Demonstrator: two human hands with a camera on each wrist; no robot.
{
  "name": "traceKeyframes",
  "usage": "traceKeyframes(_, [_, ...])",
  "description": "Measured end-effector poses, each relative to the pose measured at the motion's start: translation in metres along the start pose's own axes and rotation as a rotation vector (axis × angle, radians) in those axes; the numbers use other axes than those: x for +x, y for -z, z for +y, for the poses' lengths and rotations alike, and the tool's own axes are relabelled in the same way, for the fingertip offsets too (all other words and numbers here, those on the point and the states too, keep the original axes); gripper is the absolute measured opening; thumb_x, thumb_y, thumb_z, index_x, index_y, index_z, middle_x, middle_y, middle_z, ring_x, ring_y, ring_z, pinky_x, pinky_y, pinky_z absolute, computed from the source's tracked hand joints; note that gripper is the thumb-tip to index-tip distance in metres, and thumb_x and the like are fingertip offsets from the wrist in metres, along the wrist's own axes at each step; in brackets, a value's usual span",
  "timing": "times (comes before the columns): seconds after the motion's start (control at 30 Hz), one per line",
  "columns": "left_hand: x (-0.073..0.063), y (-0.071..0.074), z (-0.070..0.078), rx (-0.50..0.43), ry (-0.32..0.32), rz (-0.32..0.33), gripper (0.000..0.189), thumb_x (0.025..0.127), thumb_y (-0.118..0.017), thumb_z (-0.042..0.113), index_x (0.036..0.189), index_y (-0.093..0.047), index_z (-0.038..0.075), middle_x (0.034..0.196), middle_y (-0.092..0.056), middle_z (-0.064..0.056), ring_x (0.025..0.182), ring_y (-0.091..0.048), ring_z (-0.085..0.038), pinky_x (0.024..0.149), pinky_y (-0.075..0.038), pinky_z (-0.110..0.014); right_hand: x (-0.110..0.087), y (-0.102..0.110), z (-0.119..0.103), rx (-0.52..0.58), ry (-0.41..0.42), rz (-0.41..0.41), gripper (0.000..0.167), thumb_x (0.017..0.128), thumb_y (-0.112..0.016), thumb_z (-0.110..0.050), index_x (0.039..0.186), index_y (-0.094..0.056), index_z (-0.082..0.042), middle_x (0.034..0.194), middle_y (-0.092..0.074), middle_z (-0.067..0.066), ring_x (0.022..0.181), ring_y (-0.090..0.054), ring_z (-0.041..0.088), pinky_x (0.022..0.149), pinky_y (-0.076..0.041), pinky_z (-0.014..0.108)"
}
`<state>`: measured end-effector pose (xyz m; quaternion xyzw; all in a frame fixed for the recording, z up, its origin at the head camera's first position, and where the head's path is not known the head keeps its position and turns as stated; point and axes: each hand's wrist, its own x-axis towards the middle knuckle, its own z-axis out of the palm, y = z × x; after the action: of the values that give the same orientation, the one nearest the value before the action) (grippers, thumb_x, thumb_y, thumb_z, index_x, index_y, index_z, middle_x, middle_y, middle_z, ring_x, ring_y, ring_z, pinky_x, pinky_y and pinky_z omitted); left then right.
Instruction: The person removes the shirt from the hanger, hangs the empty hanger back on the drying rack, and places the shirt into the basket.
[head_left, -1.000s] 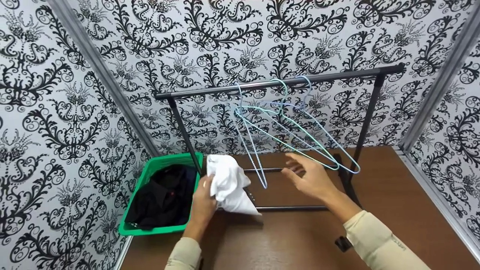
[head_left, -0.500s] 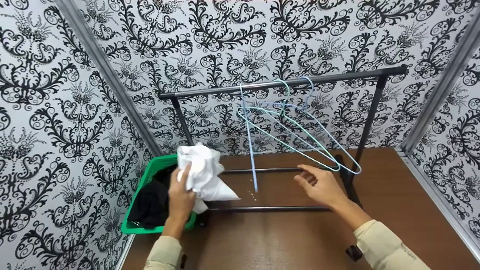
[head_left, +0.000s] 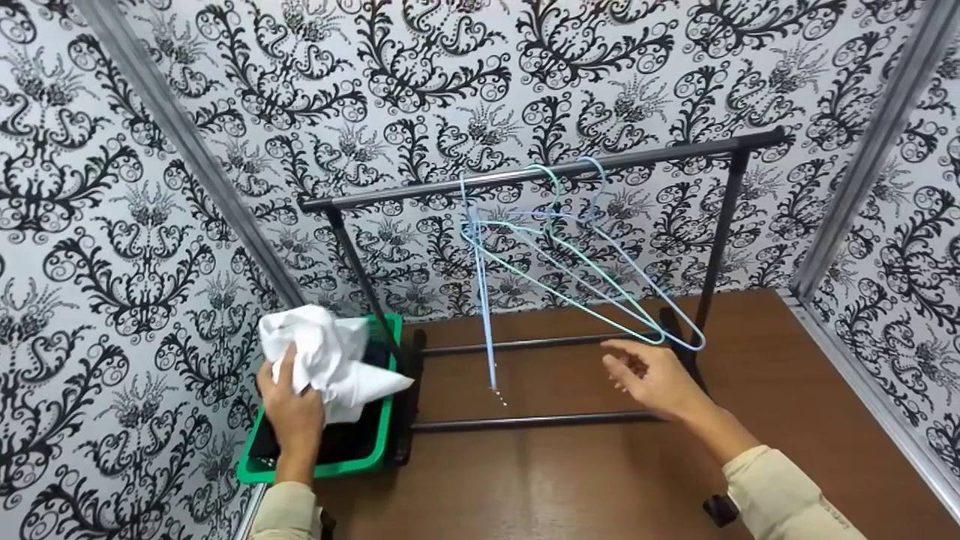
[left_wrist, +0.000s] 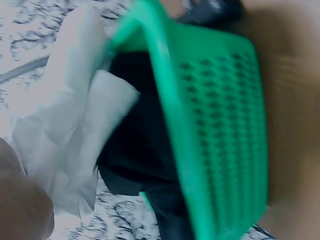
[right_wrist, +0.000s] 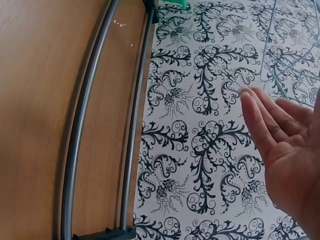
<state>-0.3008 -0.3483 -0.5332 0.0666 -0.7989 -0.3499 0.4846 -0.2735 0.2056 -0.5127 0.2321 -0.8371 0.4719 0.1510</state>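
My left hand (head_left: 294, 412) grips a crumpled white cloth (head_left: 322, 360), most likely a garment, and holds it above the green basket (head_left: 381, 442). Dark clothing (left_wrist: 135, 135) lies in that basket, partly covered by the cloth in the head view. To the right, my right hand (head_left: 656, 382) hovers over the table with relaxed fingers and holds nothing. Above it on the rack's top bar (head_left: 510, 178) hang a blue hanger (head_left: 486, 315), a green hanger (head_left: 555, 276) and another blue hanger (head_left: 645, 274).
The black rack's lower bars (head_left: 540, 422) run low across the brown table (head_left: 540, 487). Small white specks (head_left: 501, 397) show on the table between them. Patterned walls (head_left: 420, 90) enclose the back and sides. A rack post (head_left: 364, 274) stands beside the basket.
My left hand has carried the white cloth leftward, from beside the blue hanger to over the basket. The left blue hanger has swung round. My right hand has moved slightly right and down.
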Motion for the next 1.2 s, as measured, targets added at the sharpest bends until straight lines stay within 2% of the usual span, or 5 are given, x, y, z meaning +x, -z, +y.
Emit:
traceKeyframes(0.1, [-0.005, 0.002, -0.011, 0.063, 0.056, -0.111, 0.076, 0.072, -0.064, -0.017, 0.144, -0.066, 0.009, 0.155, -0.044, -0.036, 0.136, -0.049, -0.06, 0.108, -0.045, -0.071, -0.001, 0.002, 0.002, -0.03, 0.023, -0.041, 0.028, 0.104, -0.068, -0.014, 0.127, -0.072, 0.002, 0.081, -0.075, 0.004, 0.065, -0.065, -0.003, 0.061, -0.059, 0.026])
traceKeyframes(0.33, [-0.017, -0.008, -0.023, 0.354, -0.043, -0.528, 0.069, 0.077, -0.064, -0.01, 0.145, -0.06, -0.003, 0.156, -0.034, -0.051, 0.144, -0.034, -0.071, 0.121, -0.032, -0.074, -0.005, 0.005, 0.005, -0.021, -0.044, -0.056, 0.029, 0.105, -0.068, -0.019, 0.129, -0.072, -0.003, 0.083, -0.075, 0.0, 0.067, -0.066, -0.001, 0.063, -0.059, 0.026])
traceKeyframes(0.57, [-0.029, -0.023, -0.026, 0.454, 0.272, -0.953, 0.067, 0.103, -0.051, 0.032, 0.166, -0.038, 0.013, 0.174, -0.006, -0.036, 0.16, 0.006, -0.064, 0.112, -0.01, -0.095, -0.007, 0.005, 0.004, -0.031, -0.07, -0.062, 0.029, 0.106, -0.067, -0.022, 0.129, -0.073, -0.005, 0.085, -0.074, 0.002, 0.068, -0.066, -0.001, 0.064, -0.059, 0.024])
traceKeyframes(0.77, [-0.031, -0.021, -0.028, 0.406, 0.416, -1.027, 0.077, 0.105, -0.049, 0.055, 0.167, -0.031, 0.013, 0.174, 0.003, -0.037, 0.157, 0.018, -0.066, 0.102, 0.0, -0.1, -0.012, 0.005, 0.006, -0.042, -0.12, -0.069, 0.031, 0.107, -0.067, -0.024, 0.131, -0.072, -0.004, 0.087, -0.074, 0.001, 0.069, -0.066, -0.001, 0.064, -0.059, 0.024])
traceKeyframes(1.2, [-0.047, -0.034, -0.05, 0.442, 0.456, -1.1, 0.087, 0.1, -0.057, 0.048, 0.168, -0.021, 0.008, 0.171, 0.006, -0.043, 0.153, 0.018, -0.071, 0.106, -0.005, -0.099, -0.015, 0.004, 0.01, -0.031, -0.125, -0.033, 0.045, 0.105, -0.069, -0.02, 0.148, -0.061, -0.011, 0.083, -0.072, -0.005, 0.066, -0.066, 0.002, 0.063, -0.059, 0.025])
